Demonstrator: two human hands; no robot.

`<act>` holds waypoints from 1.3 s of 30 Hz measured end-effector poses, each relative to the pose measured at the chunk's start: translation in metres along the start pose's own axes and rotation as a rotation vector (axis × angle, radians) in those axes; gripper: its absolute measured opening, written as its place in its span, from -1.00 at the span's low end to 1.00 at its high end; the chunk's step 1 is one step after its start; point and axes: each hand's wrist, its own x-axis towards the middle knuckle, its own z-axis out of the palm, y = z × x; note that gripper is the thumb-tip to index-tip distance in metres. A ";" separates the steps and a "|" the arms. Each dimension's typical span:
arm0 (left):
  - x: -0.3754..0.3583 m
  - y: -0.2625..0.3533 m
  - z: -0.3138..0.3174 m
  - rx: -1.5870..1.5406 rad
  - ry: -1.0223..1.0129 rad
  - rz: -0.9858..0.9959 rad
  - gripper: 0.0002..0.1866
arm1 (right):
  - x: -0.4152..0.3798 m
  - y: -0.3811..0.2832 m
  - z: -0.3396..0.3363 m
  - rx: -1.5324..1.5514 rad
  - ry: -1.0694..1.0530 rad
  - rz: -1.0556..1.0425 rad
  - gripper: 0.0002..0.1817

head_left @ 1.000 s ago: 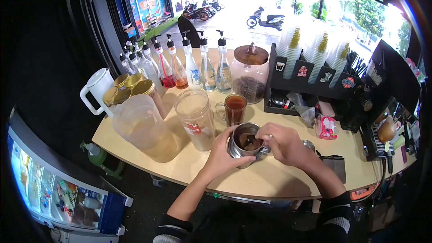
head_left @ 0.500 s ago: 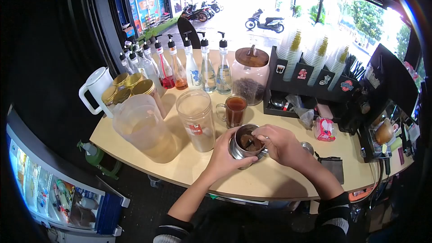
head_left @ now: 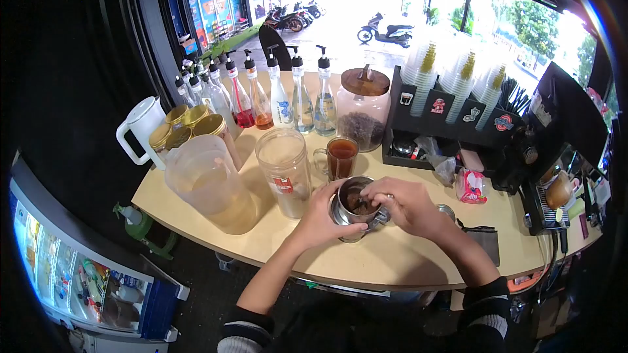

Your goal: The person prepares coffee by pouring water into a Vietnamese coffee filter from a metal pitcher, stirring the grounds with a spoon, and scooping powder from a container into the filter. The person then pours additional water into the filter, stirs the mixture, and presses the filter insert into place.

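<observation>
My left hand [head_left: 322, 214] is wrapped around the side of a metal drip coffee filter [head_left: 342, 219]. Inside its shiny wall lie brown coffee grounds [head_left: 357, 201]. What seems to be a glass shows partly beneath the filter. Fingers pinched, my right hand [head_left: 411, 206] is over the rim on a thin utensil that reaches down into the grounds; its end is hidden. Just behind the filter stands a glass mug [head_left: 342, 159] of reddish-brown drink. A clear jar [head_left: 285, 173] of pale contents is to the left of my left hand.
A large translucent pitcher [head_left: 212, 183], gold-lidded jars [head_left: 195, 116] and a white jug [head_left: 140, 127] stand left. Pump bottles [head_left: 302, 104] and a wood-lidded jar [head_left: 363, 111] line the back. Right are a cup rack [head_left: 441, 114], a tissue pack [head_left: 471, 186] and a dark cloth [head_left: 483, 243].
My left hand and the filter have shifted slightly left and up. My right hand has turned a little, its fingers still pinched over the rim.
</observation>
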 end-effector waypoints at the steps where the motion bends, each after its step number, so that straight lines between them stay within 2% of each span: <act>1: 0.001 -0.003 -0.002 -0.067 -0.039 -0.009 -0.10 | -0.001 -0.002 0.001 0.041 -0.010 -0.012 -0.88; 2: 0.004 -0.004 -0.004 -0.064 -0.035 -0.008 -0.10 | -0.002 -0.003 0.001 0.083 -0.021 -0.026 -0.88; 4: 0.010 -0.003 -0.010 -0.252 -0.147 -0.026 -0.10 | 0.001 0.001 -0.001 0.027 -0.015 -0.007 -0.87; 6: 0.011 -0.006 -0.014 -0.234 -0.171 -0.011 -0.09 | 0.001 0.005 0.002 -0.034 -0.005 0.014 -0.87; 8: 0.012 -0.002 -0.014 -0.214 -0.194 0.010 -0.08 | 0.001 0.007 0.006 0.065 0.012 -0.031 -0.87; 11: 0.001 0.011 -0.003 -0.208 -0.091 0.017 -0.03 | 0.001 0.006 0.000 0.001 0.039 -0.005 -0.86; 13: -0.004 0.013 0.004 0.037 0.055 0.094 0.00 | 0.001 0.010 0.006 0.068 0.044 -0.012 -0.85; 14: -0.003 0.015 0.005 0.038 0.054 0.095 0.00 | 0.001 0.011 0.008 0.133 0.045 -0.019 -0.85; 16: -0.003 0.020 0.005 -0.011 0.034 -0.052 0.03 | 0.001 0.010 0.000 0.089 0.030 -0.005 -0.84; 21: 0.005 0.011 -0.011 -0.158 -0.081 -0.045 0.06 | 0.001 0.013 0.004 0.125 0.065 0.003 -0.82; 23: 0.005 0.013 -0.013 -0.189 -0.128 -0.042 0.09 | 0.000 0.012 -0.003 0.060 0.006 -0.006 -0.81; 26: -0.005 0.024 -0.002 -0.138 -0.071 0.037 0.17 | 0.002 0.016 0.005 0.093 0.033 -0.019 -0.81; 28: -0.009 0.029 0.013 -0.078 0.042 0.100 0.26 | 0.001 0.017 0.004 0.121 0.028 -0.039 -0.81; 29: -0.008 0.030 0.019 -0.078 0.043 0.098 0.26 | 0.001 0.017 0.004 0.151 0.017 -0.059 -0.81; 31: -0.006 0.030 0.029 0.040 0.187 0.076 0.31 | 0.004 0.016 0.003 0.110 0.024 -0.052 -0.81; 33: -0.006 0.037 0.030 0.049 0.203 0.046 0.31 | 0.005 0.017 0.003 0.063 0.039 -0.046 -0.80; 36: -0.005 0.040 0.023 -0.010 0.155 -0.017 0.23 | 0.005 0.019 0.002 0.226 0.002 0.007 -0.81; 39: -0.002 0.029 0.010 -0.109 0.034 0.039 0.15 | 0.007 0.019 0.002 0.087 0.060 -0.058 -0.82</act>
